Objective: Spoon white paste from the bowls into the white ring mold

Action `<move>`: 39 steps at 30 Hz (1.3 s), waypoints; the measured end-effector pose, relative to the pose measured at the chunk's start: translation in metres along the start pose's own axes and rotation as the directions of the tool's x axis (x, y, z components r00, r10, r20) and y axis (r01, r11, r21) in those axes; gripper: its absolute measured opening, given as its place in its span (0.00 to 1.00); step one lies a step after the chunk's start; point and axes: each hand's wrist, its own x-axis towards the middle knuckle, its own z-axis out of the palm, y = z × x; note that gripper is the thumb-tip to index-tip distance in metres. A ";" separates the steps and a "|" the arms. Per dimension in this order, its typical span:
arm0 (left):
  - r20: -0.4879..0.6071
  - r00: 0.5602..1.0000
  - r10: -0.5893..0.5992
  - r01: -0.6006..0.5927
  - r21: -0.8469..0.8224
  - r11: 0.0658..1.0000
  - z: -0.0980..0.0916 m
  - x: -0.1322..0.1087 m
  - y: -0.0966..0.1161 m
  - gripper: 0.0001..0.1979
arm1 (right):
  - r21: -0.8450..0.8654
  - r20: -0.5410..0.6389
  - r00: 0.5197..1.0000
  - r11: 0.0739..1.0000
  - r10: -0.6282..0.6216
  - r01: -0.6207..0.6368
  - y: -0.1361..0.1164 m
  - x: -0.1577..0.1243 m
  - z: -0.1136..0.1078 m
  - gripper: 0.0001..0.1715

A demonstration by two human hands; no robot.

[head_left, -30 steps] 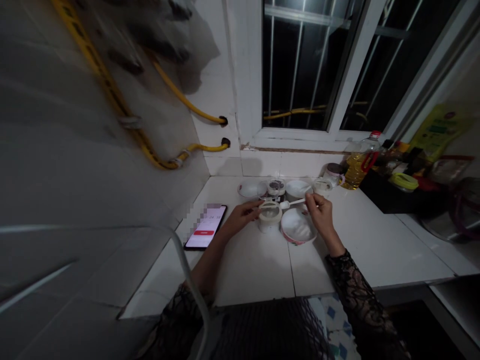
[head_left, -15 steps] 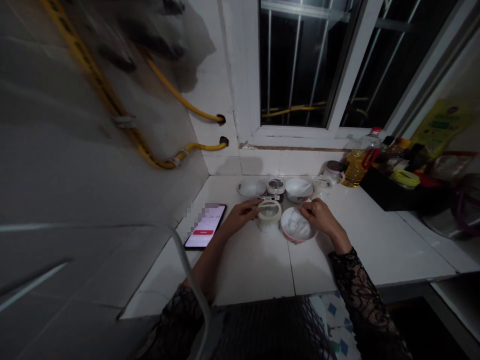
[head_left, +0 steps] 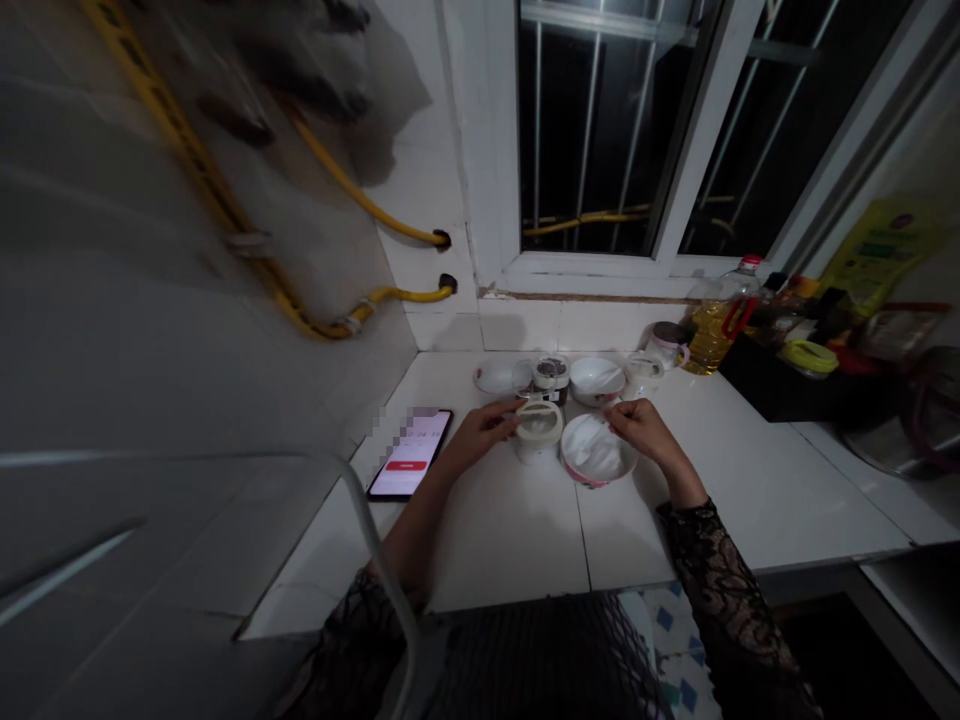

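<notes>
My left hand (head_left: 486, 438) grips the side of a small clear jar (head_left: 538, 450) with a cream rim, its fingertips near the raised see-through lid. My right hand (head_left: 642, 428) is closed in a pinch on the handle of a white spoon (head_left: 581, 455). The spoon's head is down in a white bowl (head_left: 592, 484) with a pink-and-green pattern outside. White stuff, too dim to name, lies in that bowl. Bowl and jar stand side by side on the white tiled counter (head_left: 510, 550).
Behind stand a white dish (head_left: 495, 377), a jar with dark contents (head_left: 552, 378), another bowl (head_left: 598, 388) with a spoon and a pale jar (head_left: 643, 374). A lit phone (head_left: 409, 455) lies left. An oil bottle (head_left: 712, 325) and a black box (head_left: 772, 385) stand right.
My right hand has shifted slightly right and down over the bowl, and the spoon's head shows more plainly at the bowl's left. My left hand and the jar stay put.
</notes>
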 end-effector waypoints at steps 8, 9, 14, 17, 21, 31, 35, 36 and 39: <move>-0.005 1.000 0.004 -0.004 -0.021 1.000 0.001 0.000 -0.001 0.26 | 0.194 -0.110 0.954 0.948 0.278 -0.254 0.001 0.005 -0.010 0.21; -0.005 1.000 0.007 -0.007 -0.019 1.000 0.001 0.000 -0.001 0.25 | 0.207 -0.113 0.954 0.945 0.279 -0.252 0.001 0.005 -0.010 0.21; -0.011 1.000 0.006 -0.006 -0.004 1.000 0.000 0.000 0.000 0.25 | 0.235 -0.140 0.960 0.950 0.244 -0.207 0.001 0.006 -0.012 0.22; -0.006 1.000 0.005 -0.005 -0.010 1.000 0.000 0.000 -0.001 0.25 | 0.229 -0.211 0.960 0.964 0.185 -0.136 -0.002 0.008 -0.007 0.26; -0.002 1.000 0.001 -0.001 -0.010 1.000 0.000 0.001 -0.002 0.26 | 0.145 -0.399 0.917 0.986 -0.013 0.078 -0.018 0.006 0.014 0.30; -0.004 1.000 -0.004 0.004 -0.012 1.000 0.001 0.000 0.000 0.26 | -0.596 -0.115 0.650 0.576 -0.751 0.559 -0.034 -0.001 0.040 0.21; -0.001 1.000 -0.014 0.014 -0.014 1.000 0.001 0.000 0.001 0.26 | -0.503 -0.243 0.688 0.695 -0.684 0.513 -0.030 0.001 0.039 0.23; -0.002 1.000 -0.015 0.015 -0.014 1.000 0.001 0.000 0.001 0.26 | -0.475 -0.226 0.719 0.719 -0.657 0.508 -0.030 0.001 0.040 0.24; 0.000 1.000 -0.008 0.008 -0.015 1.000 0.001 0.000 0.000 0.26 | -0.473 -0.089 0.819 0.748 -0.567 0.466 -0.029 0.005 0.045 0.27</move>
